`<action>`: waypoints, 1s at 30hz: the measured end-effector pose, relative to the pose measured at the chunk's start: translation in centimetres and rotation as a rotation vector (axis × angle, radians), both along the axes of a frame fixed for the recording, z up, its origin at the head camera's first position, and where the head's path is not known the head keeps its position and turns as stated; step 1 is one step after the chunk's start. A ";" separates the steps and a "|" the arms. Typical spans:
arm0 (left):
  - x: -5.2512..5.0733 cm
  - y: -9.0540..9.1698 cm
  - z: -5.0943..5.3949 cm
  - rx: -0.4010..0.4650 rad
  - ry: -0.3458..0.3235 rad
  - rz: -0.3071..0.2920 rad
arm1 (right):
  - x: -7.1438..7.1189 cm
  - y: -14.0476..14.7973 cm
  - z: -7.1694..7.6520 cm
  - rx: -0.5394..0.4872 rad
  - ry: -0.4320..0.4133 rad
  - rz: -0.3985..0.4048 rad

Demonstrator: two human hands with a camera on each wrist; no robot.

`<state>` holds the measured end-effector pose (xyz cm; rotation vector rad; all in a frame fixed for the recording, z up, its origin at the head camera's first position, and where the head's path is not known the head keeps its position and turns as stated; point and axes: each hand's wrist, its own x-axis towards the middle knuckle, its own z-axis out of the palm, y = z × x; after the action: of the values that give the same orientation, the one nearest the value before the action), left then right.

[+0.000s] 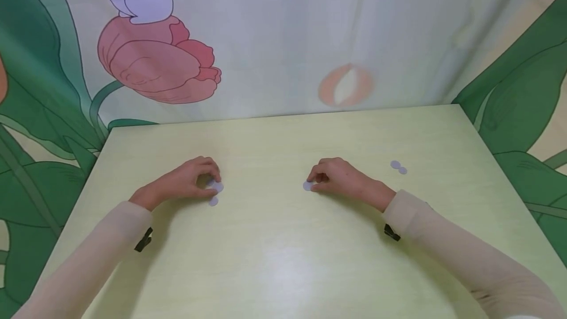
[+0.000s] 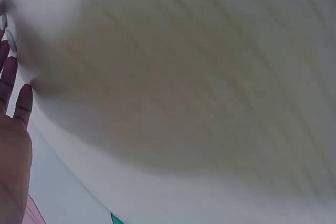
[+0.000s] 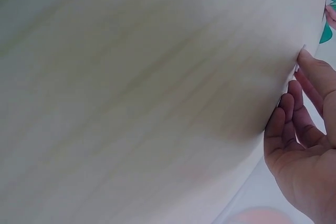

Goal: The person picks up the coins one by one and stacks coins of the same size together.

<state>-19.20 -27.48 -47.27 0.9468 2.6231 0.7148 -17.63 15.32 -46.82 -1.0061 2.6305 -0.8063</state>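
Several small pale lilac discs lie on the table. In the head view my left hand (image 1: 183, 179) bends over a few of them, its thumb and fingertips at the edges of one disc (image 1: 218, 186); another disc (image 1: 213, 201) sits just below the thumb. The left wrist view catches a disc (image 2: 11, 41) edge-on beside the fingers. My right hand (image 1: 343, 177) pinches a single disc (image 1: 307, 186) between thumb and forefinger, low at the tabletop. Its other fingers are curled, as the right wrist view of the hand (image 3: 307, 129) shows.
Two more discs (image 1: 395, 164) (image 1: 402, 170) lie touching on the table, to the right of my right hand. Behind the pale wooden table (image 1: 274, 250) hangs a printed curtain (image 1: 266, 38) along the far edge. A black band piece (image 1: 392, 233) hangs under the right sleeve.
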 end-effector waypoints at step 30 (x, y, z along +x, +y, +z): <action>-0.4 1.0 1.6 0.231 0.001 0.100 | 0.0 0.2 0.1 -0.005 0.002 0.007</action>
<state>-19.64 -26.50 -45.67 0.8785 2.6453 1.0605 -17.61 15.49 -46.68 -1.0171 2.6269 -0.8109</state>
